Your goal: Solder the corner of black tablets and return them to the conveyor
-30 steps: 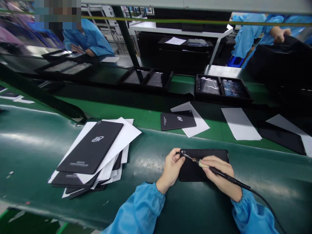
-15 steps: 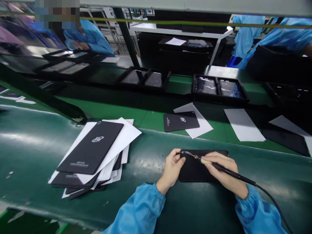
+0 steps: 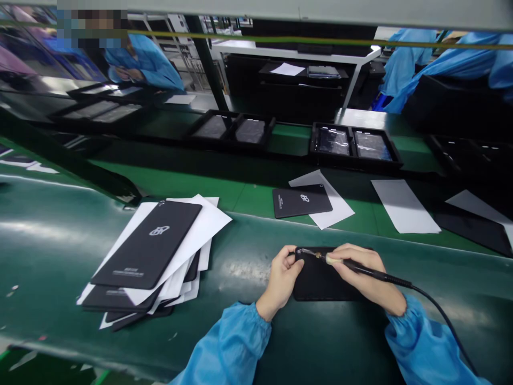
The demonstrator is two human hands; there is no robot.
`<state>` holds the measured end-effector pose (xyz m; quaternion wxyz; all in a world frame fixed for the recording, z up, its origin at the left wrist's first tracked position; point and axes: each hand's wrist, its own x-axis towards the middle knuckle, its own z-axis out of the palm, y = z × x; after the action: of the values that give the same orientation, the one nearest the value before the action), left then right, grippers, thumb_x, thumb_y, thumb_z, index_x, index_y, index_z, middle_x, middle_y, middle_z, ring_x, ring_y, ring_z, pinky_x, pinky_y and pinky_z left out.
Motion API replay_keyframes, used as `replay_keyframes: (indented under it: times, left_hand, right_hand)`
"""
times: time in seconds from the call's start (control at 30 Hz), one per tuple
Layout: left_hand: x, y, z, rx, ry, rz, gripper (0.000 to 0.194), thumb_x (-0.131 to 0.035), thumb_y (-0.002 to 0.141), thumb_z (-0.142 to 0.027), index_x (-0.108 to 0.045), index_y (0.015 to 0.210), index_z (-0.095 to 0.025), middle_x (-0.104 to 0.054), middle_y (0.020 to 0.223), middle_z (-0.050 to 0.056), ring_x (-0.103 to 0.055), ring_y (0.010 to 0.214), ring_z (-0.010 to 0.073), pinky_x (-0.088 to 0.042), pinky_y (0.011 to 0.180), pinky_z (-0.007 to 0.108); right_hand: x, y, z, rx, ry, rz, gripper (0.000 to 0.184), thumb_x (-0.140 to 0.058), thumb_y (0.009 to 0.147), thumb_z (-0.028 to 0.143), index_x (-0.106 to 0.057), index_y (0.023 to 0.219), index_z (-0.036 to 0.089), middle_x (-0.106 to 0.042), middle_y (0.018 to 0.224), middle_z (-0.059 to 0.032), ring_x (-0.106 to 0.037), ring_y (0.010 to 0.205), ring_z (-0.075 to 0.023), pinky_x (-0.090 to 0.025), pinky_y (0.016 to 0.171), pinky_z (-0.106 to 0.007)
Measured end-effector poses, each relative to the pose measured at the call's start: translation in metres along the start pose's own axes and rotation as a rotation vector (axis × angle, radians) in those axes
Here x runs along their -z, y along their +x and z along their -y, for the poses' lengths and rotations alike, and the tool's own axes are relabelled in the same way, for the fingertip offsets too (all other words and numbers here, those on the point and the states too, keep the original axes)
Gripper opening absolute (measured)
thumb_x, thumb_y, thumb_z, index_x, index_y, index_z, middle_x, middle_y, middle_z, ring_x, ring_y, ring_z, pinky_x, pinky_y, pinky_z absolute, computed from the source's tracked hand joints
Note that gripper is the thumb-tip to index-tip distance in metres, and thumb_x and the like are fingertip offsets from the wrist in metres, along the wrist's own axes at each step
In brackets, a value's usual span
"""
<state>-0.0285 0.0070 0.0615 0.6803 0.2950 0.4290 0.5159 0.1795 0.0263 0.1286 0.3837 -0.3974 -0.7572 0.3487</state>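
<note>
A black tablet back cover (image 3: 320,283) lies flat on the green bench in front of me, its inner side facing up. My left hand (image 3: 283,278) grips its upper left corner, fingers curled and thumb pressed near the edge. In my right hand (image 3: 366,272) is a soldering iron (image 3: 355,266), held like a pen. Its tip points left and meets, or nearly meets, a small part in that same corner. The right hand covers the right end of the cover. From the iron's handle a black cable runs down to the right.
Left of my hands lies a stack of black covers (image 3: 148,246) interleaved with white sheets. Beyond the bench edge are a cover (image 3: 301,201) on paper and a white sheet (image 3: 404,206). Black trays (image 3: 355,144) stand farther back. A co-worker in a blue sleeve (image 3: 154,64) sits across.
The soldering iron lies slightly flatter, its tip still at the corner. Black trays behind have shifted left, while the cover and sheets beyond the bench edge have moved a little right.
</note>
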Motion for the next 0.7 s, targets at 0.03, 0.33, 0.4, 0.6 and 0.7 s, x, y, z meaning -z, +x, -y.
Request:
replay_keyframes:
  times: [0.03, 0.33, 0.4, 0.6, 0.7]
  left_hand:
    - [0.0, 0.0, 0.0, -0.001, -0.001, 0.0, 0.03, -0.078, 0.076, -0.029, -0.057, 0.095, -0.02, -0.071, 0.074, 0.0, -0.066, 0.062, 0.0133, -0.049, 0.059, 0.022]
    - [-0.003, -0.001, -0.002, 0.009, -0.017, 0.007, 0.031, -0.079, 0.075, -0.029, -0.056, 0.095, -0.02, -0.074, 0.078, 0.001, -0.069, 0.067, 0.0155, -0.052, 0.063, 0.024]
    - [-0.003, -0.002, -0.002, 0.004, -0.015, 0.004, 0.031, -0.078, 0.076, -0.029, -0.056, 0.095, -0.02, -0.073, 0.078, 0.001, -0.069, 0.067, 0.0151, -0.052, 0.064, 0.024]
    - [-0.003, -0.002, -0.004, 0.008, -0.001, -0.007, 0.032, -0.079, 0.074, -0.03, -0.057, 0.094, -0.02, -0.072, 0.075, 0.0, -0.067, 0.063, 0.0141, -0.05, 0.06, 0.022]
    - [-0.003, -0.001, -0.004, 0.001, 0.001, -0.01, 0.031, -0.079, 0.074, -0.03, -0.057, 0.093, -0.02, -0.073, 0.075, 0.001, -0.067, 0.062, 0.0139, -0.05, 0.059, 0.022]
  right_hand:
    - [-0.001, 0.0, 0.0, 0.008, -0.001, 0.001, 0.014, -0.063, 0.096, 0.027, -0.075, 0.102, 0.023, -0.072, 0.097, -0.0065, -0.069, 0.086, -0.0204, -0.058, 0.077, -0.031]
    - [-0.009, -0.017, 0.002, 0.005, -0.004, -0.149, 0.011, -0.065, 0.093, 0.024, -0.075, 0.098, 0.022, -0.073, 0.084, -0.003, -0.07, 0.077, -0.0195, -0.059, 0.071, -0.029]
    - [-0.01, -0.017, 0.001, -0.014, 0.003, -0.136, 0.011, -0.065, 0.094, 0.025, -0.075, 0.098, 0.022, -0.073, 0.086, -0.0036, -0.071, 0.078, -0.0195, -0.059, 0.072, -0.029]
    - [-0.014, -0.015, -0.004, -0.02, -0.033, -0.12, 0.014, -0.064, 0.095, 0.03, -0.076, 0.097, 0.022, -0.074, 0.09, -0.0046, -0.072, 0.08, -0.0203, -0.061, 0.073, -0.029]
    - [-0.016, -0.014, -0.007, -0.001, -0.037, -0.127, 0.014, -0.064, 0.095, 0.029, -0.075, 0.097, 0.022, -0.074, 0.09, -0.0045, -0.072, 0.08, -0.0204, -0.061, 0.073, -0.03]
